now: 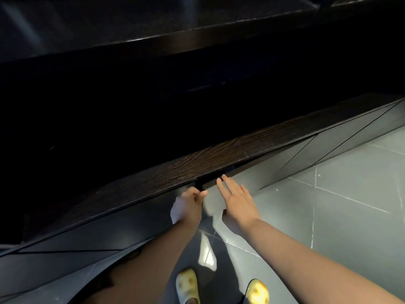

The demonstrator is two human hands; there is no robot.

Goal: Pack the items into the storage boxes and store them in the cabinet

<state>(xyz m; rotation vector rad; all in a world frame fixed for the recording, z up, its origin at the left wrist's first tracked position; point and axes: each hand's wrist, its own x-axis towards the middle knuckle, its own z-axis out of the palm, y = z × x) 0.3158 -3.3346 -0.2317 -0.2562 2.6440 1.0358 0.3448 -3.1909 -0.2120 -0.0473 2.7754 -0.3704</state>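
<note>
At lower centre, the left hand (190, 201) grips a cabinet door (153, 207) edge; the right hand (237, 199) lies flat, fingers (222, 186) straight, on the neighbouring door (245, 172).

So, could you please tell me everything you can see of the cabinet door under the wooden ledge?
The cabinet door is a flat, glossy grey panel with no handle showing, set just below the dark wood-grain ledge. Similar grey panels run beside it, split by thin dark seams. A narrow dark gap shows at its top edge. The left hand curls its fingers over that edge; the right hand lies flat with straight fingers against the panel. Nothing inside is visible.
</note>
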